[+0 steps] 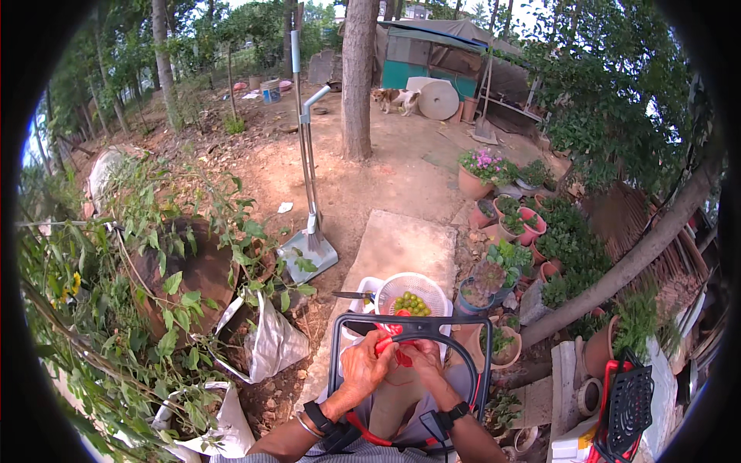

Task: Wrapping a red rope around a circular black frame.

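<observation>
My left hand [365, 369] and my right hand [424, 363] meet in front of my lap. Both have bent fingers closed around a small bright red object [383, 345], whose kind I cannot make out because the fingers cover most of it. Just beyond the hands, a white plastic colander [428, 282] holds several round yellow-green fruits [411, 304]. Another red piece [402, 313] shows at its near side. To its left, a knife with a dark handle [352, 295] lies across the rim of a white basin [372, 285]. A black tubular frame [337, 347] surrounds my forearms.
A concrete slab [401, 241] runs ahead, with a dustpan [309, 257] and long-handled broom [313, 231] to its left. White sacks [274, 343] and leafy plants crowd the left. Flowerpots [473, 182] line the right. A dog [395, 99] stands beyond a tree trunk [357, 85].
</observation>
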